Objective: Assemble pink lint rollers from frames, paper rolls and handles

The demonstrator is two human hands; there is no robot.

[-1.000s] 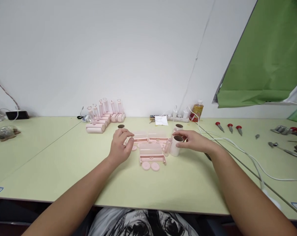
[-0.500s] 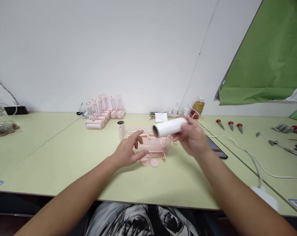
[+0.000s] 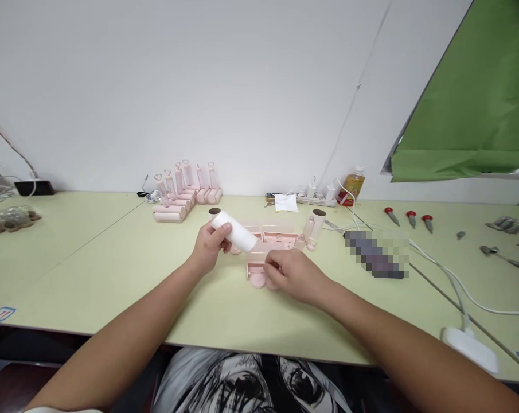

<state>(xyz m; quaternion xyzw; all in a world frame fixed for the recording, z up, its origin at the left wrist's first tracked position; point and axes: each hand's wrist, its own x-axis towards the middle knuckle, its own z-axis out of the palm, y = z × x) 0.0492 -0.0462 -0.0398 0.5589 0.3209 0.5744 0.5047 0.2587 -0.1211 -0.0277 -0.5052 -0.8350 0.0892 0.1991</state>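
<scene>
My left hand (image 3: 211, 244) is wrapped round one end of a white roll (image 3: 237, 230), which slants down to the right above the pink parts. Over the small pink discs (image 3: 258, 280), my right hand (image 3: 291, 272) has its fingers curled together; what they hold, if anything, is hidden. Behind it lie open pink trays (image 3: 280, 237) and clear pieces. One tube (image 3: 315, 223) stands upright to the right, and another tube's dark open end (image 3: 214, 211) shows behind my left hand.
Pink rollers (image 3: 168, 213) with upright handles stand by the wall at the left. A power strip (image 3: 317, 200), a bottle (image 3: 352, 184), a blurred dark device (image 3: 373, 255), cables and red-handled tools (image 3: 391, 215) are at the right.
The white roll has passed from my right hand to my left. My right hand has moved down and left to the discs, and its fingers have closed.
</scene>
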